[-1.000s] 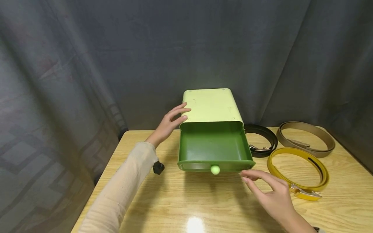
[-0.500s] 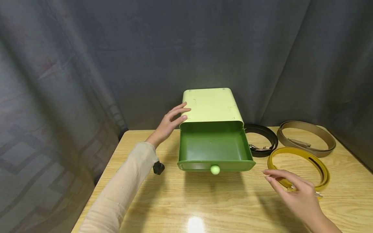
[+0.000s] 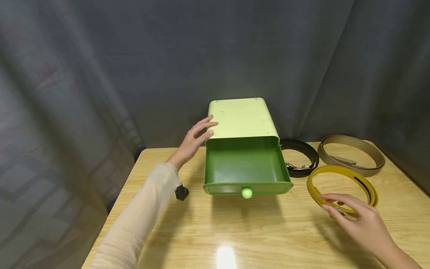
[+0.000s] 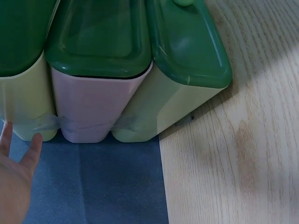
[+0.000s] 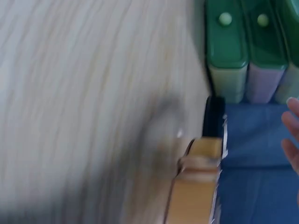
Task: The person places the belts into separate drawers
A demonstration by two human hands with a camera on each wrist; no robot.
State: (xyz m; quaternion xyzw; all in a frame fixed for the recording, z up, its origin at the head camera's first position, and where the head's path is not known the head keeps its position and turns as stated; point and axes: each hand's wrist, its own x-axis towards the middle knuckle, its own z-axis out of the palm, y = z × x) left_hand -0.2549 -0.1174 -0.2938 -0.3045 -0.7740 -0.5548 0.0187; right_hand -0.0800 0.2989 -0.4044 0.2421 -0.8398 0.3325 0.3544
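A drawer unit with a pale green top (image 3: 242,117) stands at the table's back. Its green drawer (image 3: 225,189) is pulled out toward me, a round light green knob on the front, nothing inside. My left hand (image 3: 190,145) rests on the unit's upper left edge, fingers spread and nearly straight. At the right, my right hand (image 3: 366,224) hovers at the near side of a coiled yellow belt (image 3: 336,169), overlapping its metal buckle. In the right wrist view its fingertips (image 5: 292,125) are apart and the belt (image 5: 189,200) lies below, away from them.
A coiled black belt (image 3: 314,158) lies right of the unit, a brown one (image 3: 377,160) behind the yellow. In the left wrist view, the unit shows several cases side by side, a pink one (image 4: 93,102) in the middle. A dark curtain (image 3: 235,48) hangs behind the table.
My right hand has left the drawer front's right corner and moved right to the yellow belt. The left hand stays on the unit; the head view has shifted slightly.
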